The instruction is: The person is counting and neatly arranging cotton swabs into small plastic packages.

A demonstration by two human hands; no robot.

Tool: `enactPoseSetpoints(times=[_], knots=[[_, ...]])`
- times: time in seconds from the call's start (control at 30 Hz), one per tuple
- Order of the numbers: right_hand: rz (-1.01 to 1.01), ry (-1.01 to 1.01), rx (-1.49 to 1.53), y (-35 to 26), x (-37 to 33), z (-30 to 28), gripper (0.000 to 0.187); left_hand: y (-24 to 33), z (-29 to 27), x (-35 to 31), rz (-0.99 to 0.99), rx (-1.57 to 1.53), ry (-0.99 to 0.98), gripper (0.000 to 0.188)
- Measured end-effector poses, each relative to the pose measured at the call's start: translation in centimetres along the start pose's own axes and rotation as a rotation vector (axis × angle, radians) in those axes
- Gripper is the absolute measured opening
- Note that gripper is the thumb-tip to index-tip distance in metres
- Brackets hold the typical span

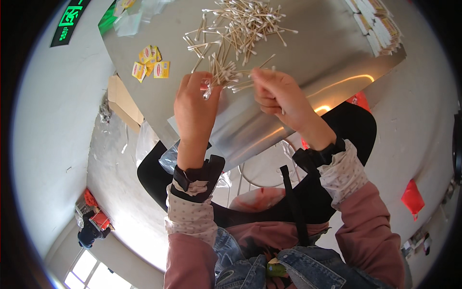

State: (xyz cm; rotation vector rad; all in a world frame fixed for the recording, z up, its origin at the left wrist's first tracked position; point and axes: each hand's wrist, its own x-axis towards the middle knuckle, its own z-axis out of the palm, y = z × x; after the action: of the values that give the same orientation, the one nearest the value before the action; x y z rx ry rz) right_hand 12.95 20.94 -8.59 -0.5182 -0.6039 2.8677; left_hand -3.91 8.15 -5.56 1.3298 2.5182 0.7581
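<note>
My left hand (195, 106) is closed around a loose bunch of cotton swabs (222, 72), whose white tips fan out past the fingers. Just to the right, my right hand (284, 96) is curled with thumb and forefinger pinched on cotton swabs; a stick shows above the fingers and a white tip below them. How many it grips is hidden. Beyond both hands a large heap of cotton swabs (252, 24) lies scattered on the shiny metal table (327, 48).
Several small yellow cards (149, 61) lie left of the heap. Clear plastic bags (129, 23) are at the far left corner. Stacked packs (380, 29) stand at the far right edge. Below the table's left side is a cardboard box (122, 98); a red bag (412, 198) is on the right.
</note>
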Motion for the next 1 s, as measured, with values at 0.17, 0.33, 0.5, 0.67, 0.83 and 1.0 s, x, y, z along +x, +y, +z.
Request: enactPoseSetpoints(times=[0.17,0.33,0.5,0.67,0.83,1.0], knots=[[-0.527,0.214,-1.483,1.2,-0.1,1.7,0.010,-0.8,0.1,-0.2,-0.069,-0.223,0.045,0.031],[-0.669,0.196,-1.727,2.1,0.8,0.6,0.014,0.8,0.1,0.4,-0.178,-0.216,0.088,0.035],[-0.741,0.198,-1.710,2.0,1.8,-0.8,0.011,0.2,0.8,2.0,-0.234,-0.153,0.054,0.034],[-0.688,0.247,-1.714,0.5,1.6,-1.0,0.013,-2.0,-0.3,2.4,-0.220,-0.267,-0.002,0.026],[-0.693,0.202,-1.729,-0.2,1.3,-0.7,0.014,-1.7,-0.8,1.9,-0.203,-0.367,-0.025,0.027],[-0.504,-0.062,-1.811,0.9,-0.2,0.4,0.015,-1.2,-0.4,-1.5,-0.146,-0.298,0.026,0.032]])
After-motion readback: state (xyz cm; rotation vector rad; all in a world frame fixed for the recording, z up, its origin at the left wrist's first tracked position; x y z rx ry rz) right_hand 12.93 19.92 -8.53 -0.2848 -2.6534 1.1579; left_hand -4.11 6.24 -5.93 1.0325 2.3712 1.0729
